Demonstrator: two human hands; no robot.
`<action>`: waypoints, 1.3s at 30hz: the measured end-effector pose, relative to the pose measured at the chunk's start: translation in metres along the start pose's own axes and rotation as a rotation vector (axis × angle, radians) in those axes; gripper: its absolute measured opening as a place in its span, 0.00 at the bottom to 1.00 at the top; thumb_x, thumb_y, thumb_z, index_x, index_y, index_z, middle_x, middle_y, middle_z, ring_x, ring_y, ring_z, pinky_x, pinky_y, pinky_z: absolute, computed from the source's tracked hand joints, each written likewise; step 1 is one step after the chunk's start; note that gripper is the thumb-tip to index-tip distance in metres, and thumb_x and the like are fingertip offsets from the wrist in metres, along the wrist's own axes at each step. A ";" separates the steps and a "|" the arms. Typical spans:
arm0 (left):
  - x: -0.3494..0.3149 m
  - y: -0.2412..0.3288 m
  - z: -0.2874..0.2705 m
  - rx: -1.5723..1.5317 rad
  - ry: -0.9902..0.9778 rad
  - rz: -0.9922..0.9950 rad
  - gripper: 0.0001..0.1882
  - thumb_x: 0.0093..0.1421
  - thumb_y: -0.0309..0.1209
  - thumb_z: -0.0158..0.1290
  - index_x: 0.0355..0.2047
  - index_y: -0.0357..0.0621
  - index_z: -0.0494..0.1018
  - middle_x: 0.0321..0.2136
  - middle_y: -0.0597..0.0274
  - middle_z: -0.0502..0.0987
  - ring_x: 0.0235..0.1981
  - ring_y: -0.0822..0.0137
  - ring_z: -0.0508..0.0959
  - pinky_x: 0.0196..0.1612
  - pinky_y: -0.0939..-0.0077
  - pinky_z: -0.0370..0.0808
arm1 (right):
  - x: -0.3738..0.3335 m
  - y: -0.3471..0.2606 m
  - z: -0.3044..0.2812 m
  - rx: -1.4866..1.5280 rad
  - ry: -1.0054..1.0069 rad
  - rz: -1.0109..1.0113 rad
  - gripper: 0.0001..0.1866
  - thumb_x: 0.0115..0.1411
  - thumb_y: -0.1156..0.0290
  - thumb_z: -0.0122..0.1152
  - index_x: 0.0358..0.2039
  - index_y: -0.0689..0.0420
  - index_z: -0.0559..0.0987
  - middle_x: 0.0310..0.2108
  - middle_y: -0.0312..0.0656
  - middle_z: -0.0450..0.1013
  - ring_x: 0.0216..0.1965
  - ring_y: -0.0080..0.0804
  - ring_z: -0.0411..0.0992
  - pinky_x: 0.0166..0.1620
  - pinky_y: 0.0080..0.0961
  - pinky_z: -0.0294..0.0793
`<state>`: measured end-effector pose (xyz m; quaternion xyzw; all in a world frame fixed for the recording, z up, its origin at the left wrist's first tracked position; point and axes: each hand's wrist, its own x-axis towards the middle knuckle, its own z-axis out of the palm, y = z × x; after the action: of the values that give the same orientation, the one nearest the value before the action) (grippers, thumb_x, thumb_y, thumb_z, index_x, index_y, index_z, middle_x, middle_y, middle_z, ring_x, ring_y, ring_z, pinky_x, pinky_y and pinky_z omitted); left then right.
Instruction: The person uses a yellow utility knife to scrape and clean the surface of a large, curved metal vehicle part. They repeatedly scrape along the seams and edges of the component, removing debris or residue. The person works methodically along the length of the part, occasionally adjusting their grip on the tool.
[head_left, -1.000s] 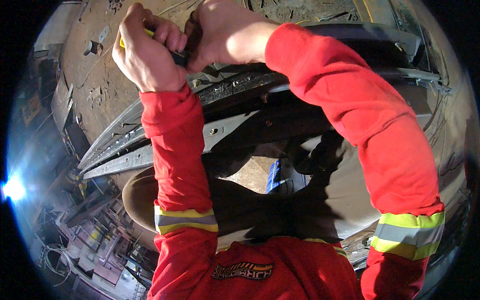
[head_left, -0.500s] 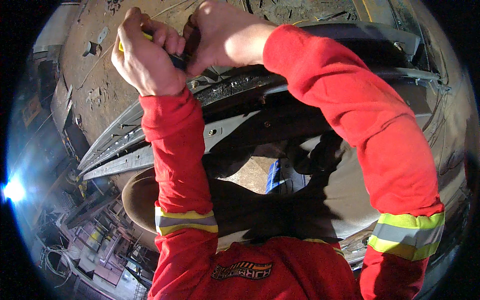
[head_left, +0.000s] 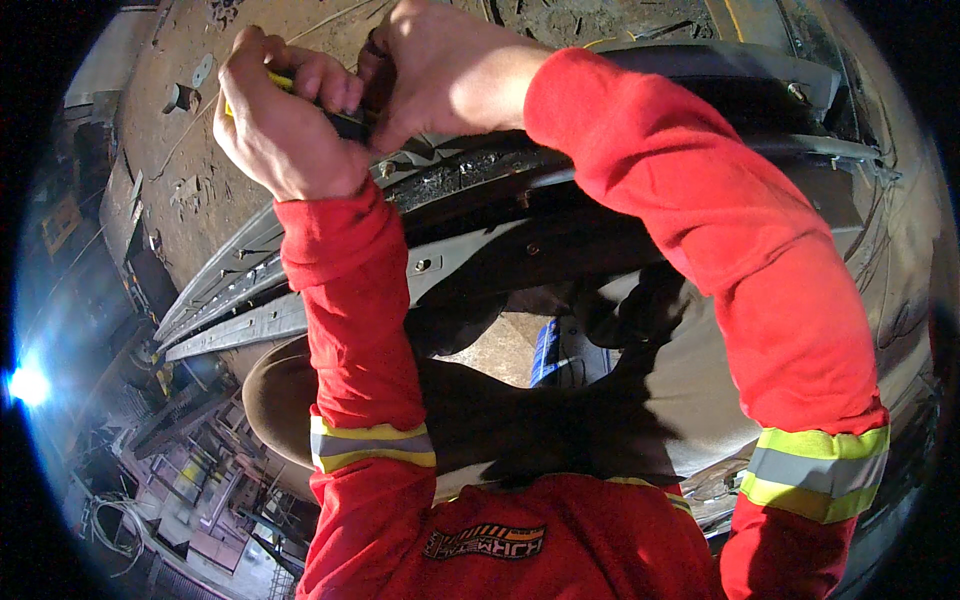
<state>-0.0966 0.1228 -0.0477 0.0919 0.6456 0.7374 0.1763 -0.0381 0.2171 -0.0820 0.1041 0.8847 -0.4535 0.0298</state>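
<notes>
My left hand (head_left: pixel 285 120) is clenched around a tool with a yellow and black handle (head_left: pixel 335 115), held up against a grimy metal underside (head_left: pixel 300 30). My right hand (head_left: pixel 450 70) is closed right beside it, pinching the tool's dark front end where it meets the ribbed grey metal rail (head_left: pixel 250 290). What the tool's tip touches is hidden between my fingers. Both arms wear red sleeves with yellow and grey reflective bands.
A dark curved panel (head_left: pixel 560 230) with bolts runs below my hands. A blue object (head_left: pixel 545 350) shows in the gap beneath it. A bright lamp (head_left: pixel 25 385) glares at the left edge, with cluttered shelving and cables (head_left: pixel 170 480) at lower left.
Both hands have stayed together on the tool, with only slight shifts of the fingers.
</notes>
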 end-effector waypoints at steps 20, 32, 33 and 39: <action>-0.005 -0.003 0.001 0.027 -0.010 0.003 0.15 0.61 0.43 0.46 0.24 0.47 0.62 0.12 0.68 0.55 0.13 0.71 0.57 0.18 0.75 0.56 | -0.004 0.003 0.003 0.092 0.032 0.049 0.22 0.29 0.60 0.75 0.26 0.59 0.83 0.30 0.48 0.79 0.34 0.42 0.79 0.41 0.33 0.79; -0.002 -0.006 -0.002 -0.079 -0.004 0.021 0.13 0.60 0.35 0.47 0.23 0.38 0.64 0.10 0.61 0.59 0.10 0.70 0.59 0.13 0.76 0.56 | -0.009 0.003 0.000 0.139 0.004 0.076 0.20 0.30 0.61 0.75 0.26 0.56 0.83 0.30 0.45 0.80 0.35 0.41 0.79 0.40 0.33 0.79; -0.001 -0.007 -0.002 -0.078 -0.010 0.023 0.13 0.60 0.35 0.47 0.23 0.38 0.64 0.10 0.61 0.59 0.10 0.70 0.59 0.13 0.76 0.56 | -0.011 0.003 -0.002 0.136 -0.002 0.061 0.20 0.30 0.61 0.75 0.26 0.57 0.83 0.30 0.46 0.79 0.35 0.42 0.79 0.40 0.33 0.79; -0.004 -0.005 0.000 -0.001 0.027 0.147 0.14 0.60 0.34 0.46 0.21 0.38 0.63 0.10 0.61 0.60 0.09 0.71 0.59 0.13 0.76 0.56 | -0.011 0.005 0.000 0.154 0.058 -0.036 0.21 0.30 0.62 0.75 0.26 0.60 0.83 0.30 0.48 0.79 0.35 0.43 0.78 0.41 0.33 0.78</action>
<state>-0.0924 0.1217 -0.0521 0.1291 0.6392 0.7497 0.1127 -0.0264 0.2179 -0.0847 0.1033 0.8494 -0.5174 -0.0121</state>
